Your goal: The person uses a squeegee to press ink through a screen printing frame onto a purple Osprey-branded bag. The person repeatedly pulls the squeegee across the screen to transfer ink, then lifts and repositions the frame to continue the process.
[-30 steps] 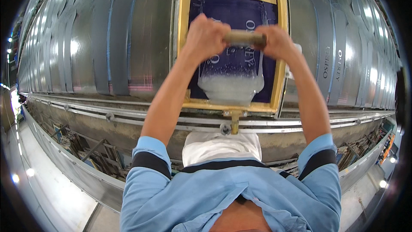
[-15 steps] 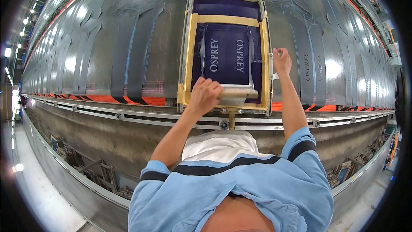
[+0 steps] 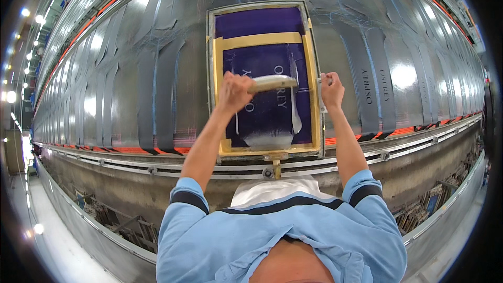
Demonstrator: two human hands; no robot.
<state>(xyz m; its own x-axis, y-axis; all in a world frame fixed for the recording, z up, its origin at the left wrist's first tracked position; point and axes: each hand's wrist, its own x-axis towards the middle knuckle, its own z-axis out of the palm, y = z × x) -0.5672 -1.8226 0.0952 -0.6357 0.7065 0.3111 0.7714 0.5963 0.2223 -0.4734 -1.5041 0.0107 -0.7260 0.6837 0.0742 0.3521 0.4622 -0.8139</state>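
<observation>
Left hand (image 3: 234,92) fists the squeegee (image 3: 272,83) (arm outstretched); right hand (image 3: 331,90) pinches the screen frame (image 3: 315,81).

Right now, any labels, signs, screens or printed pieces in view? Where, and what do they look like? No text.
Printing screen: table centre, rectangular, purple mesh, yellow tape border, pale lettering; left hand holds a squeegee on it, right hand grips the frame's right edge.
Printed straps: right of the frame, long dark strips with white lettering.
Unprinted straps: left of the frame, dark strips, no print visible.
No packages or display screens visible.

Bright overhead glare, fisheye-bent edges
</observation>
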